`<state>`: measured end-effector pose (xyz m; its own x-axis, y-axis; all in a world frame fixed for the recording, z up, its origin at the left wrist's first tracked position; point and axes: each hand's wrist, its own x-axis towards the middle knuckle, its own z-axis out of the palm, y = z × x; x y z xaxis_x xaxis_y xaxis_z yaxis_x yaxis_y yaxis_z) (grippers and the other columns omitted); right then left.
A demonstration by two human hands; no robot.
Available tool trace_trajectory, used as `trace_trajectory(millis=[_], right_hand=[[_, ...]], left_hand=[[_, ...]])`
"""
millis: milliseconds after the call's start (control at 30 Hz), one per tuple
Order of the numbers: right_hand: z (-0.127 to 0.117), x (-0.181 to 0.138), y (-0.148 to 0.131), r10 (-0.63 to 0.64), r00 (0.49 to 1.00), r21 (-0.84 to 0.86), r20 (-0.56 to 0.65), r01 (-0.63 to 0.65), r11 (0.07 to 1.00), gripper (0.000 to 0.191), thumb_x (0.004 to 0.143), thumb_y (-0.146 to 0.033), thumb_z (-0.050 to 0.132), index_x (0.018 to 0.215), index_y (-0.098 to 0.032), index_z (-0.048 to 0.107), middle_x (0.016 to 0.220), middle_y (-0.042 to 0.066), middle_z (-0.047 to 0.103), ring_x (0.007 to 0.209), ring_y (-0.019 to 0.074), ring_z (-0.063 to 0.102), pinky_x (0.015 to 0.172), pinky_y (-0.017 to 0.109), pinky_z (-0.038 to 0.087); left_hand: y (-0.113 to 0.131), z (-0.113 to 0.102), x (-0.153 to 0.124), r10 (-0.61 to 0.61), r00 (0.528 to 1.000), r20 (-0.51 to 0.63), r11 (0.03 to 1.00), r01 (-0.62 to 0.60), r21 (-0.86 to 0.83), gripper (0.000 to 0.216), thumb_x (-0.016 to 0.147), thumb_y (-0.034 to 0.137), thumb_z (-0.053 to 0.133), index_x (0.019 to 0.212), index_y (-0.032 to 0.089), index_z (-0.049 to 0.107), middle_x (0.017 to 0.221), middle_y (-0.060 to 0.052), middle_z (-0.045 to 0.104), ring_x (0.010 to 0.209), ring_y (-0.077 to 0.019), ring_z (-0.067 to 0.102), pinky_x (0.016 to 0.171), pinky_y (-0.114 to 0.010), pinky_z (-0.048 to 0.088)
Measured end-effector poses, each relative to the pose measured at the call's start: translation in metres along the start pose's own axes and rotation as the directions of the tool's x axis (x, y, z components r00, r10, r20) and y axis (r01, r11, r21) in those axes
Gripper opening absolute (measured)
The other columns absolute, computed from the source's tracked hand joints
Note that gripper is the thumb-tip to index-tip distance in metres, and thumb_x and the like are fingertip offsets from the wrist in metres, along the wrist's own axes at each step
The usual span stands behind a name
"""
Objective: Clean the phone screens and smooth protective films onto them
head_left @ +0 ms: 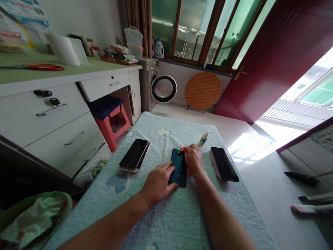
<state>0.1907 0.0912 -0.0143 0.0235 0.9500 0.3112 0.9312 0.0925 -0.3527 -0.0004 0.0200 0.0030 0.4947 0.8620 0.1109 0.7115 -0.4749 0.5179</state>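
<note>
A teal smartphone (pixel 178 170) lies back side up on the quilted cover, its camera block near the far end. My left hand (pixel 159 182) grips the phone along its left side, fingers on the left edge and thumb at the near end. My right hand (pixel 193 159) is closed on a small orange cloth (pixel 182 149), pressed to the phone's far right corner; most of the cloth is hidden under the fingers. Just beyond that hand stands a small spray bottle (pixel 203 139) with a white top.
Stacked phones lie on the left (pixel 134 154) and on the right (pixel 224 165) of the light blue quilted cover (pixel 117 211). A pink stool (pixel 111 128) and white drawers (pixel 52 121) stand to the left. Behind are a washing machine (pixel 150 80) and a round wooden tabletop (pixel 203 90).
</note>
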Motion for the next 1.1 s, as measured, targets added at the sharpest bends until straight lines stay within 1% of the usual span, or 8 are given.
trace_trajectory(millis=[133, 267, 500, 667, 733, 867, 1000, 1100], right_hand=[[0.001, 0.000, -0.001, -0.006, 1.000, -0.018, 0.001, 0.006, 1.000, 0.030, 0.093, -0.020, 0.045, 0.094, -0.023, 0.074, 0.090, 0.007, 0.060, 0.085, 0.0193, 0.048, 0.080, 0.029, 0.035], [0.003, 0.002, -0.010, -0.062, 0.997, -0.043, 0.055, 0.065, 0.997, 0.027, 0.093, -0.021, 0.046, 0.094, -0.024, 0.073, 0.094, 0.007, 0.060, 0.085, 0.0202, 0.046, 0.080, 0.031, 0.034], [0.001, -0.001, -0.027, -0.158, 0.978, -0.028, 0.138, 0.163, 0.986, 0.024, 0.097, -0.029, 0.044, 0.107, -0.029, 0.066, 0.107, 0.005, 0.061, 0.099, 0.0224, 0.045, 0.081, 0.033, 0.032], [0.002, -0.003, -0.030, -0.214, 0.965, 0.013, 0.150, 0.214, 0.977, 0.026, 0.097, -0.031, 0.044, 0.117, -0.032, 0.062, 0.115, 0.002, 0.061, 0.105, 0.0212, 0.045, 0.086, 0.033, 0.032], [0.002, -0.004, -0.029, -0.224, 0.963, 0.033, 0.148, 0.222, 0.974, 0.027, 0.098, -0.033, 0.044, 0.117, -0.033, 0.062, 0.116, 0.001, 0.062, 0.105, 0.0210, 0.045, 0.087, 0.033, 0.032], [0.003, -0.003, -0.025, -0.202, 0.973, 0.049, 0.116, 0.197, 0.979, 0.028, 0.097, -0.030, 0.044, 0.115, -0.034, 0.066, 0.113, 0.001, 0.065, 0.102, 0.0208, 0.047, 0.086, 0.033, 0.031], [0.002, -0.002, -0.020, -0.121, 0.990, 0.031, 0.066, 0.119, 0.992, 0.027, 0.095, -0.025, 0.047, 0.105, -0.031, 0.072, 0.105, 0.002, 0.069, 0.099, 0.0208, 0.049, 0.088, 0.034, 0.030], [-0.001, -0.003, -0.017, -0.062, 0.997, 0.012, 0.039, 0.061, 0.998, 0.025, 0.092, -0.024, 0.050, 0.097, -0.029, 0.074, 0.101, 0.002, 0.070, 0.096, 0.0211, 0.049, 0.085, 0.034, 0.030]], left_hand=[[0.001, 0.000, 0.000, 0.000, 1.000, 0.004, 1.000, 0.000, 0.012, 0.056, 0.075, 0.035, 0.072, 0.126, 0.016, 0.058, 0.137, -0.013, 0.054, 0.121, -0.0300, 0.052, 0.104, -0.042, 0.042], [0.001, 0.000, -0.001, -0.005, 1.000, 0.003, 1.000, 0.005, 0.017, 0.056, 0.075, 0.036, 0.072, 0.126, 0.018, 0.058, 0.137, -0.012, 0.054, 0.121, -0.0297, 0.052, 0.104, -0.041, 0.042], [-0.001, 0.002, 0.000, -0.010, 1.000, 0.007, 1.000, 0.010, -0.014, 0.052, 0.075, 0.036, 0.072, 0.123, 0.021, 0.058, 0.135, -0.010, 0.055, 0.120, -0.0294, 0.053, 0.104, -0.042, 0.042], [0.002, 0.000, 0.000, -0.017, 1.000, 0.011, 1.000, 0.017, -0.026, 0.050, 0.075, 0.035, 0.071, 0.121, 0.021, 0.058, 0.135, -0.010, 0.055, 0.120, -0.0298, 0.052, 0.104, -0.043, 0.041], [0.002, -0.001, 0.001, -0.016, 1.000, 0.013, 1.000, 0.016, -0.022, 0.051, 0.075, 0.035, 0.071, 0.122, 0.020, 0.058, 0.135, -0.011, 0.055, 0.120, -0.0297, 0.053, 0.104, -0.042, 0.042], [0.001, -0.001, 0.000, -0.010, 1.000, 0.010, 1.000, 0.011, -0.023, 0.052, 0.074, 0.034, 0.072, 0.123, 0.019, 0.058, 0.135, -0.012, 0.055, 0.120, -0.0297, 0.053, 0.104, -0.042, 0.042], [-0.001, 0.000, 0.000, -0.001, 1.000, 0.006, 0.999, 0.002, -0.045, 0.054, 0.074, 0.034, 0.072, 0.125, 0.021, 0.057, 0.136, -0.010, 0.054, 0.121, -0.0299, 0.052, 0.104, -0.043, 0.041], [-0.001, 0.000, 0.000, -0.011, 1.000, 0.012, 0.999, 0.012, -0.051, 0.056, 0.074, 0.036, 0.072, 0.126, 0.021, 0.057, 0.137, -0.010, 0.054, 0.122, -0.0303, 0.052, 0.104, -0.043, 0.042]])
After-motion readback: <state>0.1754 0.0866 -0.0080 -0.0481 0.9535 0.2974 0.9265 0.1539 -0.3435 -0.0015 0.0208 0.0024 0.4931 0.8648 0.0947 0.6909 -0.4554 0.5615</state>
